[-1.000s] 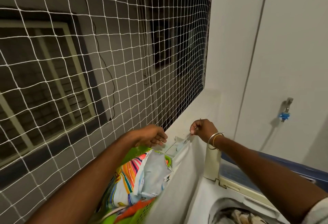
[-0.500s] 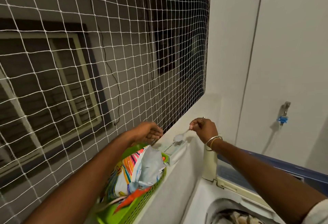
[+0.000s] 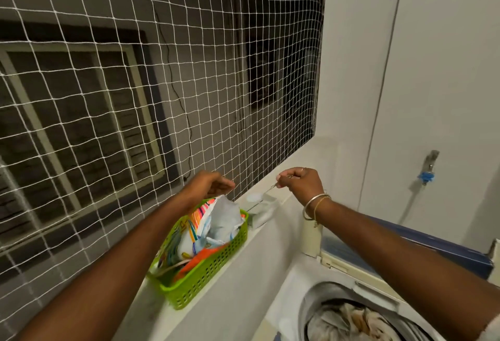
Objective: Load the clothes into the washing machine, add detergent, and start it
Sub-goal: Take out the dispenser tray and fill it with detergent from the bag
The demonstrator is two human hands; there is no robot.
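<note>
My right hand [image 3: 301, 181] pinches the handle of a small spoon [image 3: 255, 197] heaped with white detergent powder, held above a pale detergent box [image 3: 263, 212] on the ledge. My left hand [image 3: 209, 186] hovers with curled fingers over the top of a colourful detergent bag [image 3: 216, 225] standing in a green basket [image 3: 205, 275]; whether it grips the bag I cannot tell. At the bottom right the washing machine [image 3: 286, 311] stands with its lid up, and clothes [image 3: 351, 321] fill the drum.
White safety netting [image 3: 135, 97] covers the opening above the ledge [image 3: 238, 257]. A tap with a blue fitting [image 3: 427, 170] and a thin hose sits on the right wall. The machine's raised blue lid [image 3: 433, 248] leans against that wall.
My right hand has lifted the spoon, heaped with powder, out of the box. My left hand has let go of the box and moved left above the detergent bag.
</note>
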